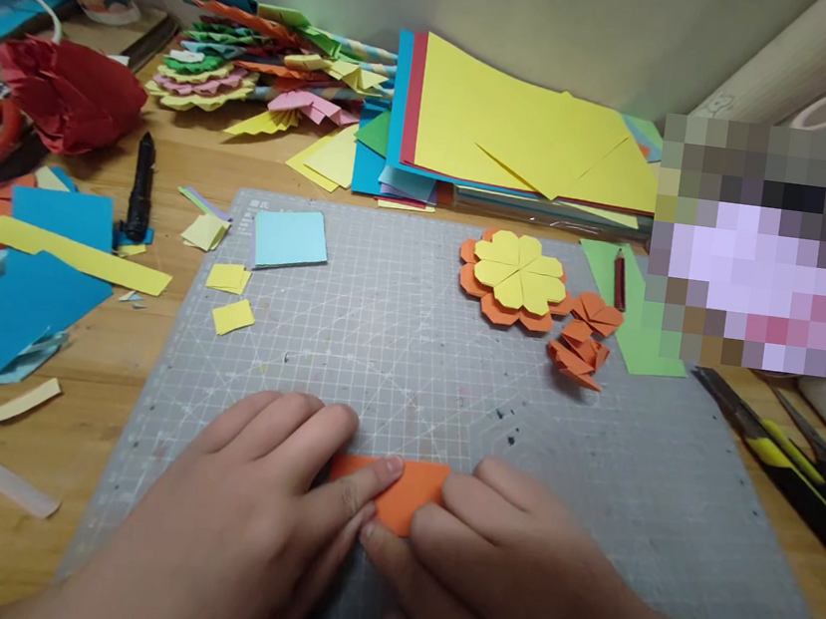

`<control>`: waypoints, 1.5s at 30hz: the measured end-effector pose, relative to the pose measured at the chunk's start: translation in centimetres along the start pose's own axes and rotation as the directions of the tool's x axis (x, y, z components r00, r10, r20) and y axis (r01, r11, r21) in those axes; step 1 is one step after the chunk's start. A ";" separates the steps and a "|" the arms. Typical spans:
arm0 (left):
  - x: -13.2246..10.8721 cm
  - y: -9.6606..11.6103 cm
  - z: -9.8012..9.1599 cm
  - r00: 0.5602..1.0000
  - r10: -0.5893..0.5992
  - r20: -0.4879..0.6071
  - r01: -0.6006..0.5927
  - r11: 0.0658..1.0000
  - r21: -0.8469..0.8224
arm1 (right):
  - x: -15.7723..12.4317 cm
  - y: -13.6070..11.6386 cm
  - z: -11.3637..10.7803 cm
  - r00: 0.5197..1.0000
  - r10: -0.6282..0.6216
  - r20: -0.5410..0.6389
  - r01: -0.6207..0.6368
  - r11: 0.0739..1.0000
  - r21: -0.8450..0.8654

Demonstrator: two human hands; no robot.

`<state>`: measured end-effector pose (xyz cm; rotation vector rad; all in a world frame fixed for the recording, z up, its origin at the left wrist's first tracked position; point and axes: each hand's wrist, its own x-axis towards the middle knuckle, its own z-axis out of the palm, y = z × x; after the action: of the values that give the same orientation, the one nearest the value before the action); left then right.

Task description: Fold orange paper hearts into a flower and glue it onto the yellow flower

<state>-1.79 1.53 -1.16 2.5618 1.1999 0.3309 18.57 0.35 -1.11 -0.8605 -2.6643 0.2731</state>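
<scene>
A small folded piece of orange paper (414,496) lies on the grey gridded cutting mat (377,355) near its front middle. My left hand (269,503) presses the paper from the left, with a fingertip on its upper face and the thumb at its lower edge. From the right, my right hand (496,551) grips the paper with curled fingers, its thumb meeting the left thumb at the lower edge. Both hands partly cover the paper. Beyond them sit a layered yellow and orange paper flower (519,272) and several folded orange paper pieces (580,355).
Light blue paper squares (291,239) and small yellow squares (232,317) lie at the mat's left. Large yellow sheets (511,121) are stacked behind. Scissors (779,450) and a utility knife rest at right. Blue scraps (13,311) and a black pen (142,186) lie at left.
</scene>
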 end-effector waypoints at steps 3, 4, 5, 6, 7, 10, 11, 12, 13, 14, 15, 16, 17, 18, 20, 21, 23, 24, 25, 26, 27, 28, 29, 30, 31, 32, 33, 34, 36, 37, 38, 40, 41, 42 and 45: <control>0.1 0.0 0.0 1.000 0.009 -0.015 -0.009 1.000 -0.002 | 0.0 -0.4 0.9 0.999 -0.031 -0.015 0.031 0.999 -0.034; 0.2 0.0 -0.2 1.000 0.022 -0.010 -0.022 1.000 0.000 | 0.0 -0.5 1.1 0.999 -0.040 -0.018 0.039 0.998 -0.048; 0.3 0.0 -0.3 0.999 0.038 0.001 -0.038 0.999 0.004 | 0.0 -0.7 1.2 0.999 -0.045 -0.029 0.043 0.997 -0.066; 0.4 0.0 -0.5 0.999 0.052 0.012 -0.052 0.999 0.008 | -0.1 -0.9 1.3 0.998 -0.042 -0.043 0.038 0.996 -0.081; 0.5 0.0 -0.7 0.998 0.063 0.020 -0.063 0.998 0.013 | -0.1 -1.1 1.3 0.998 -0.030 -0.055 0.024 0.995 -0.095; 0.6 0.0 -0.9 0.998 0.058 0.009 -0.058 0.998 0.023 | -0.4 -1.5 0.9 0.998 0.043 -0.044 -0.048 0.993 -0.109; 0.5 0.0 -0.9 0.998 0.055 0.003 -0.055 0.998 0.021 | -0.6 -1.5 0.7 0.997 0.073 -0.021 -0.075 0.992 -0.106; 0.4 0.0 -0.8 0.999 0.052 0.001 -0.052 0.998 0.018 | -0.8 -1.5 0.5 0.993 0.113 0.013 -0.111 0.988 -0.105; 0.3 -0.1 -0.8 0.999 0.051 0.001 -0.051 0.999 0.017 | -1.0 -1.5 0.2 0.989 0.144 0.034 -0.140 0.984 -0.109; 0.2 -0.1 -0.7 0.999 0.050 0.004 -0.050 0.999 0.020 | -1.3 -1.5 0.0 0.985 0.167 0.047 -0.161 0.980 -0.116; 0.2 -0.1 -0.6 0.999 0.051 0.008 -0.051 0.998 0.028 | -1.6 -1.4 -0.2 0.981 0.186 0.059 -0.178 0.976 -0.125; 0.2 -0.2 -0.6 0.999 0.050 0.012 -0.050 0.998 0.037 | -1.9 -1.4 -0.5 0.977 0.200 0.070 -0.189 0.973 -0.135; 0.2 -0.2 -0.6 0.999 0.049 0.017 -0.050 0.998 0.045 | -2.1 -1.3 -0.7 0.973 0.215 0.084 -0.201 0.969 -0.144; 0.2 -0.2 -0.6 0.998 0.049 0.025 -0.050 0.998 0.049 | -2.4 -1.3 -1.0 0.966 0.234 0.105 -0.217 0.964 -0.150; 0.3 -0.2 -0.6 0.998 0.043 0.042 -0.045 0.998 0.044 | -2.7 -1.3 -1.6 0.953 0.280 0.112 -0.262 0.953 -0.153; 0.4 -0.1 -0.7 0.998 0.038 0.051 -0.040 0.999 0.036 | -2.8 -1.4 -2.0 0.948 0.299 0.109 -0.283 0.949 -0.140; 0.5 -0.1 -0.9 0.997 0.024 0.074 -0.026 1.000 0.016 | -2.8 -1.5 -2.8 0.940 0.325 0.099 -0.318 0.945 -0.080; 0.5 -0.1 -1.0 0.996 0.019 0.085 -0.019 1.000 0.003 | -2.7 -1.4 -3.2 0.940 0.329 0.087 -0.328 0.944 -0.029; 0.5 -0.1 -1.1 0.995 0.012 0.095 -0.011 1.000 -0.012 | -2.7 -1.4 -3.5 0.938 0.335 0.083 -0.338 0.941 0.016; 0.5 -0.1 -1.2 0.995 0.005 0.104 -0.002 1.000 -0.025 | -2.7 -1.3 -3.6 0.943 0.328 0.061 -0.332 0.942 0.057; 0.5 -0.1 -1.2 0.994 0.000 0.112 0.004 0.999 -0.035 | -2.8 -1.1 -3.6 0.942 0.332 0.043 -0.334 0.939 0.075; 0.5 -0.1 -1.2 0.993 -0.003 0.118 0.008 0.999 -0.043 | -3.0 -0.9 -3.5 0.973 0.228 -0.033 -0.226 0.972 0.072; 0.5 -0.1 -1.3 0.993 -0.004 0.122 0.011 0.999 -0.049 | -3.2 -0.6 -3.3 0.991 0.127 -0.032 -0.126 0.991 0.042; 0.5 -0.1 -1.3 0.992 -0.006 0.123 0.013 0.999 -0.053 | -3.4 -0.4 -2.9 0.999 0.036 0.001 -0.036 0.999 0.023; 0.5 -0.1 -1.3 0.992 -0.006 0.123 0.013 0.998 -0.055 | -3.6 -0.2 -2.5 0.998 -0.046 0.033 0.045 0.999 0.005; 0.4 -0.1 -1.2 0.993 -0.006 0.118 0.012 0.998 -0.053 | -3.8 -0.1 -2.2 0.993 -0.101 0.054 0.102 0.995 -0.010; 0.4 -0.1 -1.2 0.994 -0.005 0.112 0.011 0.999 -0.051 | -3.9 0.0 -1.9 0.987 -0.140 0.081 0.142 0.990 -0.011; 0.4 -0.1 -1.2 0.994 -0.005 0.107 0.010 0.999 -0.047 | -3.9 0.1 -1.7 0.983 -0.157 0.095 0.159 0.987 -0.011; 0.4 -0.1 -1.2 0.995 -0.001 0.101 0.005 0.999 -0.041 | -3.7 0.1 -1.5 0.979 -0.157 0.127 0.159 0.987 -0.011; 0.4 -0.1 -1.1 0.995 0.002 0.100 0.002 0.999 -0.039 | -3.5 0.0 -1.5 0.979 -0.149 0.142 0.153 0.988 -0.016; 0.4 -0.1 -1.1 0.995 0.003 0.099 0.001 0.999 -0.037 | -3.3 0.0 -1.5 0.977 -0.140 0.158 0.145 0.989 -0.020; 0.4 -0.1 -1.1 0.995 0.004 0.097 -0.001 1.000 -0.030 | -2.9 0.0 -1.5 0.973 -0.126 0.192 0.132 0.991 -0.022; 0.4 -0.1 -1.1 0.995 0.004 0.097 -0.001 1.000 -0.024 | -2.7 0.0 -1.5 0.973 -0.124 0.197 0.130 0.991 -0.019; 0.4 -0.1 -1.1 0.995 0.003 0.099 -0.001 1.000 -0.018 | -2.5 0.0 -1.5 0.972 -0.125 0.197 0.131 0.991 -0.016; 0.4 -0.1 -1.2 0.994 -0.008 0.107 0.008 1.000 -0.005 | -2.4 0.0 -1.4 0.971 -0.153 0.184 0.159 0.987 -0.021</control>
<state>-2.00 2.15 -0.10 2.5349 1.1685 0.1915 20.92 -0.97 -0.39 -0.6595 -2.8964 0.2783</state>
